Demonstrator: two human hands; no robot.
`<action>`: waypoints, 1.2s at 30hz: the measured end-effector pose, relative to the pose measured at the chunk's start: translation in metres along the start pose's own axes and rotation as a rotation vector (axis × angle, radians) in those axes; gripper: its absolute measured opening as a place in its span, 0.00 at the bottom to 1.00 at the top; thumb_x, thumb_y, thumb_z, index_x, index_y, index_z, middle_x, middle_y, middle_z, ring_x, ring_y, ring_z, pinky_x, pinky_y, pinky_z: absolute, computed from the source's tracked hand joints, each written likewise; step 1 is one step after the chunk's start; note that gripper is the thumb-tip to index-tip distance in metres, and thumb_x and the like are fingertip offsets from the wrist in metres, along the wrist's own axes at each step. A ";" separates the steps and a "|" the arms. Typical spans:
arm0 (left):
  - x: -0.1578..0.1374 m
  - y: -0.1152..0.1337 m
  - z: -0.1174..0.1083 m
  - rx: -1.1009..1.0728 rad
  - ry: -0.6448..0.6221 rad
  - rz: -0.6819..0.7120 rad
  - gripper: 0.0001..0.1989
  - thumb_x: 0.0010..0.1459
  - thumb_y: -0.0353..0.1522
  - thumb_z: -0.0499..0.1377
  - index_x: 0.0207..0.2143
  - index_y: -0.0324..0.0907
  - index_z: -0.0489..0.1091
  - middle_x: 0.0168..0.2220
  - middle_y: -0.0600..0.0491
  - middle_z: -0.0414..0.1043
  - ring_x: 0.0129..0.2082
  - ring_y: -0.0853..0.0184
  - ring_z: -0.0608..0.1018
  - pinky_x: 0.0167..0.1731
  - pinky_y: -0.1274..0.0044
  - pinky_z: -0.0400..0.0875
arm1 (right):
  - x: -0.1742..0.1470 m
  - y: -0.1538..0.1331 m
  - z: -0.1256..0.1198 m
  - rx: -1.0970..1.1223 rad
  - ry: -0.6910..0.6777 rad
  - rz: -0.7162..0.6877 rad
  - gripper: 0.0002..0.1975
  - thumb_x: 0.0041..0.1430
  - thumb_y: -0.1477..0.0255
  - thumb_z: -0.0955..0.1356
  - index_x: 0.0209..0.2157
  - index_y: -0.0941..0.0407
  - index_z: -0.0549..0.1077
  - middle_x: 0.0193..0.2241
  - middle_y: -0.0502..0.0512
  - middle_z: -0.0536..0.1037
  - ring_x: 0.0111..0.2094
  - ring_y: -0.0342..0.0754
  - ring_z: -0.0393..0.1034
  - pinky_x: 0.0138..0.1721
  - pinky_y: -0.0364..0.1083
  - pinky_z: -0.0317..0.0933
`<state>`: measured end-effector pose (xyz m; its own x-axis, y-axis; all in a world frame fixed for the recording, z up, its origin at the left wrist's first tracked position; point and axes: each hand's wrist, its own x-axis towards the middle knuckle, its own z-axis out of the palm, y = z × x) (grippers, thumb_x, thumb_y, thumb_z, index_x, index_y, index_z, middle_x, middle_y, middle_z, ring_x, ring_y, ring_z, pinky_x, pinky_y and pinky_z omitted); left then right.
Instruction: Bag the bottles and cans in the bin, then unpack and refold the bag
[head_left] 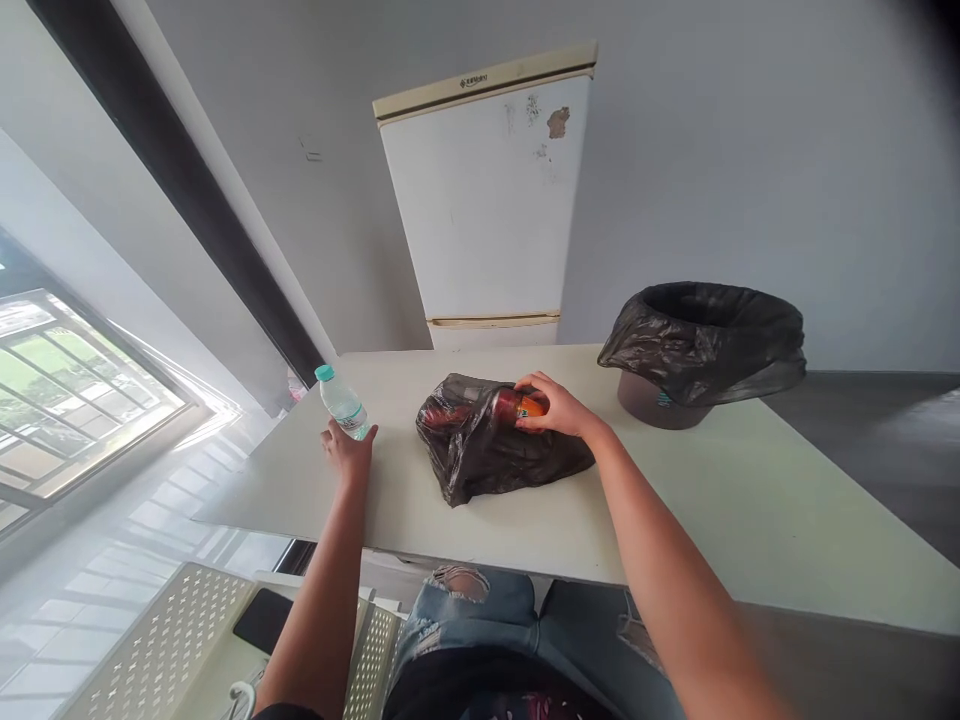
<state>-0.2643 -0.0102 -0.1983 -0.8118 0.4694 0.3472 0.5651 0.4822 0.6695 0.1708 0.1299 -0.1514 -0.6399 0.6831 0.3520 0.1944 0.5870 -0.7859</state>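
Teal-capped, the clear bottle (343, 403) is on the table's (690, 510) left, the left hand's (349, 455) fingers around its base. Rightward, the right hand's (561, 408) fingers grip a red bottle (505, 405) amid a black bag (487, 465), apparently mid-handling; next calls for steadiness.

Pale table (795, 520) in front of me. On it: crumpled black plastic bag (499, 460), middle; dark bin (656, 405), black liner (675, 350) draped over its rim, to my right; clear bottle (343, 402) at left, my left hand (349, 452) around it, base hidden.
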 end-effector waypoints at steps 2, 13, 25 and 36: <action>0.000 0.001 0.001 0.009 0.004 0.000 0.46 0.52 0.39 0.74 0.68 0.38 0.58 0.63 0.32 0.66 0.68 0.39 0.68 0.66 0.53 0.63 | -0.002 -0.002 -0.004 0.179 0.024 0.042 0.28 0.53 0.58 0.80 0.52 0.50 0.72 0.53 0.54 0.70 0.47 0.51 0.74 0.50 0.50 0.73; -0.052 0.028 -0.023 0.044 0.101 0.161 0.47 0.57 0.42 0.72 0.71 0.39 0.55 0.68 0.30 0.59 0.70 0.36 0.63 0.66 0.46 0.59 | -0.015 -0.014 -0.019 0.795 0.020 0.126 0.28 0.54 0.60 0.79 0.51 0.47 0.65 0.47 0.52 0.73 0.38 0.48 0.75 0.33 0.44 0.73; -0.115 0.098 0.009 -0.239 -0.564 0.610 0.24 0.72 0.35 0.53 0.67 0.45 0.68 0.72 0.42 0.61 0.72 0.51 0.66 0.71 0.57 0.62 | -0.012 0.000 -0.010 0.855 0.255 -0.064 0.45 0.41 0.38 0.77 0.54 0.42 0.60 0.43 0.53 0.69 0.40 0.52 0.69 0.41 0.50 0.66; -0.155 0.127 0.019 -0.316 -0.658 0.709 0.23 0.74 0.35 0.51 0.67 0.45 0.69 0.72 0.44 0.62 0.73 0.53 0.65 0.73 0.58 0.60 | -0.017 0.008 0.005 0.855 0.552 -0.023 0.50 0.43 0.27 0.66 0.66 0.31 0.59 0.54 0.58 0.69 0.51 0.60 0.68 0.47 0.57 0.70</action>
<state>-0.0641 -0.0077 -0.1793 -0.0089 0.9310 0.3648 0.7430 -0.2380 0.6255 0.1792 0.1205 -0.1662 -0.1623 0.9077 0.3869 -0.5485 0.2429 -0.8001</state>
